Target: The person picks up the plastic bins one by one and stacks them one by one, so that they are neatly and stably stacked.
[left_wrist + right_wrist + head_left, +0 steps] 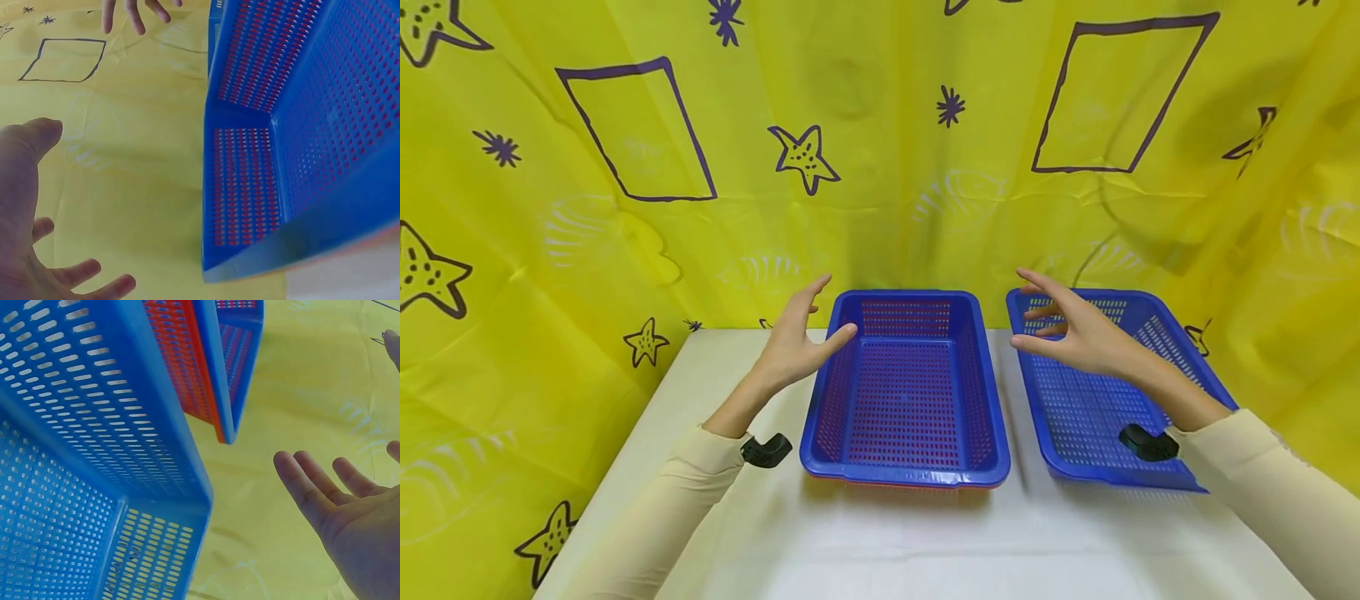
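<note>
A blue plastic basket point(904, 400) with perforated walls stands in the middle of the table, nested in a red basket point(178, 359) whose rim shows beneath it. To its right is a second blue basket point(1097, 408). My left hand point(793, 342) hovers by the left rim of the middle basket, thumb and fingers spread apart, holding nothing. Above the right basket my right hand point(1075, 329) hangs with loosely bent fingers and nothing in them. Both baskets look bare inside.
A white table point(880, 542) carries the baskets. Yellow cloth point(880, 225) with starfish and frame drawings hangs behind and along the sides. Dark bands with small devices point(766, 451) sit on both wrists. A narrow gap separates the baskets.
</note>
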A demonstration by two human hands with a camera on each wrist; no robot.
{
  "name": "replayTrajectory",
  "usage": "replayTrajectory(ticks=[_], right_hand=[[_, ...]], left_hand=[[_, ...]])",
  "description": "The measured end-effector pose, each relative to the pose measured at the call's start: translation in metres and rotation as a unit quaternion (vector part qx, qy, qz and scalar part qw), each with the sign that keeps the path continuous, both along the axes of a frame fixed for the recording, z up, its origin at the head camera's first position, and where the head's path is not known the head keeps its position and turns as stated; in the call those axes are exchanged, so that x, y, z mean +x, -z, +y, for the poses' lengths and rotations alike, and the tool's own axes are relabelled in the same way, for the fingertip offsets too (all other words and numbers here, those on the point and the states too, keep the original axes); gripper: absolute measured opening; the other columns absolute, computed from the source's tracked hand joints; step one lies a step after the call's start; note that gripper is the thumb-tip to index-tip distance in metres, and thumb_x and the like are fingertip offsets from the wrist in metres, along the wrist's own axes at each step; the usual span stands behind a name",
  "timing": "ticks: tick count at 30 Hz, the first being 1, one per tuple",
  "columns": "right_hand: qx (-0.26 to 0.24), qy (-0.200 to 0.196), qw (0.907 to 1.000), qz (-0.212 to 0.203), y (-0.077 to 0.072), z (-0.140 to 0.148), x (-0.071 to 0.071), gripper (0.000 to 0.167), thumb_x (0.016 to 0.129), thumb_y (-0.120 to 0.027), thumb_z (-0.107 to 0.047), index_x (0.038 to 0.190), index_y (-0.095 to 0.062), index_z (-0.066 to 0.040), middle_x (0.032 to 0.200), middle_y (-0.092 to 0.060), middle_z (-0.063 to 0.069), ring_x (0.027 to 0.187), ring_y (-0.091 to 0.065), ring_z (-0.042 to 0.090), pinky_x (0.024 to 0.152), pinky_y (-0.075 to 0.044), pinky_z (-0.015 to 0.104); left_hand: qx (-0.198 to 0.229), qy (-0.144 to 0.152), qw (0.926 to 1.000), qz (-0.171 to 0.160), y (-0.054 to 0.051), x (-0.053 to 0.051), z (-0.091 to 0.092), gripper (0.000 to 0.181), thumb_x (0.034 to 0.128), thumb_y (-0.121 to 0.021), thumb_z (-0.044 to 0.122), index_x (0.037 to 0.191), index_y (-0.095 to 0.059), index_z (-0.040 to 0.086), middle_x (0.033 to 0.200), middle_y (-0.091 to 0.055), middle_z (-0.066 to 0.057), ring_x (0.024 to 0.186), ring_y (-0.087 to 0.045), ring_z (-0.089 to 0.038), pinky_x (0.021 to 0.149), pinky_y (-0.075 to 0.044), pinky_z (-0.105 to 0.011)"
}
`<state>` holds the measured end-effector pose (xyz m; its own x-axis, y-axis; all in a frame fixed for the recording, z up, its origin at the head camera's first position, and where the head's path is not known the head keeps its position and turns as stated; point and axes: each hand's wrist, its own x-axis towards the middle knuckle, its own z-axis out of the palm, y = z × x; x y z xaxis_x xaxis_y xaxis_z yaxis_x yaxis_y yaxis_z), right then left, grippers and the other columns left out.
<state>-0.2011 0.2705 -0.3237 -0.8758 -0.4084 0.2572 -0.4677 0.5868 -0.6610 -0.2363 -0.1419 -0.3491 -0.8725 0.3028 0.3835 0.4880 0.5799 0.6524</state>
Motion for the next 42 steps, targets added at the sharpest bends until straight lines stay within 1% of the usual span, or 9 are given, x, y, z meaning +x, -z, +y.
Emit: replayTrajectory(ticks=[7, 10, 14, 18, 21, 25, 30, 36, 42], right_hand=[[0.006, 0.017, 0.9998, 0.004, 0.001, 0.009, 0.002, 0.091, 0.094, -0.077, -0.017, 0.165, -0.021, -0.021, 0.156, -0.041, 0.021, 0.122, -0.060, 0.047, 0.090, -0.058, 0.056], [0.014, 0.035, 0.9993, 0.003, -0.001, 0.017, 0.003, 0.090, 0.094, -0.078, -0.018, 0.165, -0.023, -0.022, 0.155, -0.043, 0.019, 0.122, -0.060, 0.046, 0.089, -0.058, 0.055], [0.028, 0.051, 0.9983, 0.004, -0.004, 0.033, 0.005, 0.091, 0.094, -0.078, -0.018, 0.165, -0.021, -0.021, 0.154, -0.042, 0.023, 0.121, -0.059, 0.050, 0.088, -0.057, 0.056], [0.032, 0.065, 0.9974, 0.004, -0.007, 0.052, 0.007, 0.089, 0.094, -0.077, -0.016, 0.165, -0.023, -0.019, 0.153, -0.042, 0.026, 0.120, -0.058, 0.053, 0.086, -0.058, 0.054], [0.031, 0.077, 0.9965, -0.002, -0.008, 0.068, 0.008, 0.088, 0.094, -0.076, -0.014, 0.165, -0.023, -0.019, 0.153, -0.041, 0.027, 0.120, -0.057, 0.053, 0.084, -0.062, 0.033], [0.035, 0.098, 0.9945, -0.012, -0.008, 0.090, 0.011, 0.088, 0.096, -0.074, -0.013, 0.166, -0.020, -0.020, 0.155, -0.038, 0.028, 0.122, -0.054, 0.055, 0.077, -0.049, 0.007], [0.041, 0.125, 0.9913, -0.006, -0.010, 0.114, 0.018, 0.087, 0.096, -0.074, -0.014, 0.166, -0.021, -0.020, 0.151, -0.041, 0.028, 0.119, -0.055, 0.053, 0.075, -0.043, 0.003], [0.049, 0.151, 0.9870, -0.024, -0.011, 0.135, 0.026, 0.087, 0.098, -0.072, -0.020, 0.166, -0.017, -0.019, 0.151, -0.039, 0.029, 0.122, -0.050, 0.054, 0.075, -0.037, -0.003], [0.058, 0.169, 0.9829, -0.046, -0.011, 0.152, 0.032, 0.090, 0.099, -0.071, -0.024, 0.167, -0.013, -0.018, 0.151, -0.037, 0.035, 0.125, -0.045, 0.061, 0.071, -0.041, 0.002]], left_hand=[[0.000, 0.011, 0.9999, 0.001, 0.000, -0.003, 0.018, 0.084, 0.0926, -0.072, 0.043, 0.162, -0.032, 0.017, 0.161, -0.038, -0.010, 0.131, -0.050, -0.037, 0.106, -0.045, -0.056], [0.004, 0.018, 0.9998, 0.005, -0.002, -0.005, 0.030, 0.084, 0.0924, -0.072, 0.043, 0.162, -0.033, 0.018, 0.159, -0.039, -0.011, 0.129, -0.052, -0.037, 0.105, -0.047, -0.054], [0.007, 0.030, 0.9995, 0.011, -0.005, -0.008, 0.050, 0.083, 0.0927, -0.072, 0.044, 0.161, -0.034, 0.017, 0.158, -0.041, -0.013, 0.126, -0.055, -0.035, 0.104, -0.048, -0.049], [0.007, 0.049, 0.9988, 0.002, -0.010, -0.008, 0.071, 0.084, 0.0933, -0.072, 0.046, 0.162, -0.032, 0.018, 0.159, -0.040, -0.011, 0.129, -0.054, -0.033, 0.106, -0.048, -0.045], [0.004, 0.061, 0.9981, -0.010, -0.013, -0.008, 0.086, 0.085, 0.0939, -0.071, 0.048, 0.163, -0.030, 0.019, 0.161, -0.037, -0.009, 0.134, -0.050, -0.031, 0.108, -0.048, -0.045], [-0.002, 0.075, 0.9970, -0.021, -0.016, -0.010, 0.109, 0.085, 0.0945, -0.070, 0.049, 0.162, -0.030, 0.017, 0.161, -0.037, -0.008, 0.137, -0.048, -0.028, 0.108, -0.048, -0.043], [0.001, 0.095, 0.9948, -0.038, -0.016, -0.010, 0.139, 0.085, 0.0946, -0.069, 0.051, 0.162, -0.031, 0.016, 0.161, -0.038, -0.008, 0.144, -0.041, -0.027, 0.111, -0.045, -0.047], [-0.001, 0.103, 0.9931, -0.056, -0.016, -0.005, 0.175, 0.085, 0.0930, -0.068, 0.056, 0.161, -0.032, 0.020, 0.161, -0.039, -0.005, 0.146, -0.039, -0.023, 0.114, -0.042, -0.044], [0.006, 0.103, 0.9912, -0.083, -0.015, 0.003, 0.204, 0.087, 0.0911, -0.068, 0.060, 0.160, -0.035, 0.020, 0.160, -0.040, -0.004, 0.146, -0.039, -0.024, 0.114, -0.042, -0.046]])
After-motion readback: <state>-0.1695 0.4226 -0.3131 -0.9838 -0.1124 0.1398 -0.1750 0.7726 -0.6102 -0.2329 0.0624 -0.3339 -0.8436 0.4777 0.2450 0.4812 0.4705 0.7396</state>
